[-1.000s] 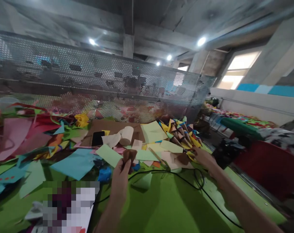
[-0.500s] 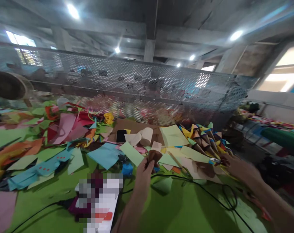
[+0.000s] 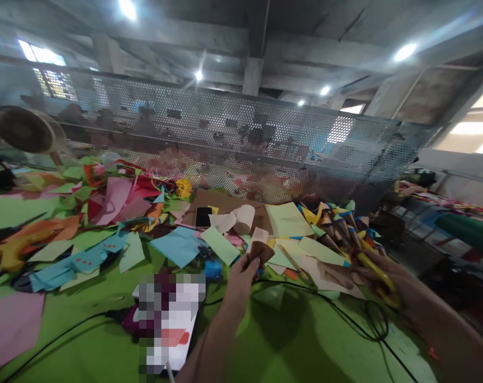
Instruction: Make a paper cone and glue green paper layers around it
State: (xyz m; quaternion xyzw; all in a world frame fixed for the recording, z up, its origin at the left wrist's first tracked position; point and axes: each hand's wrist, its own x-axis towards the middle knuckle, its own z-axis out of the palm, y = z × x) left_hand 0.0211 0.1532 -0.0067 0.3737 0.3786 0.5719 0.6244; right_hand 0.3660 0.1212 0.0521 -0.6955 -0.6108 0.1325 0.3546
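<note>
My left hand [image 3: 243, 271] pinches a small curved piece of brown sheet material [image 3: 261, 254] between thumb and fingers, above the middle of the table. A pale strip [image 3: 258, 235] lies just behind it. Over at the right, my right hand [image 3: 379, 271] is closed around a yellow-handled tool [image 3: 379, 276]; motion blur hides its exact kind. Beyond that hand sits a heap of brown, cone-like rolled pieces [image 3: 341, 226] with yellow and blue bits. Pale yellow sheets [image 3: 323, 250] lie between the two hands.
A black cable [image 3: 337, 303] runs across the green tabletop [image 3: 297, 340]. Blue sheets [image 3: 177, 246], a white roll [image 3: 244, 218] and a yellow glue gun [image 3: 20, 247] lie around. A perforated metal screen [image 3: 225, 138] stands behind; a fan [image 3: 26, 130] is at left.
The yellow-handled tool now shows more plainly in my right hand, which has turned. My left hand still pinches the brown piece. The whole view has shifted slightly.
</note>
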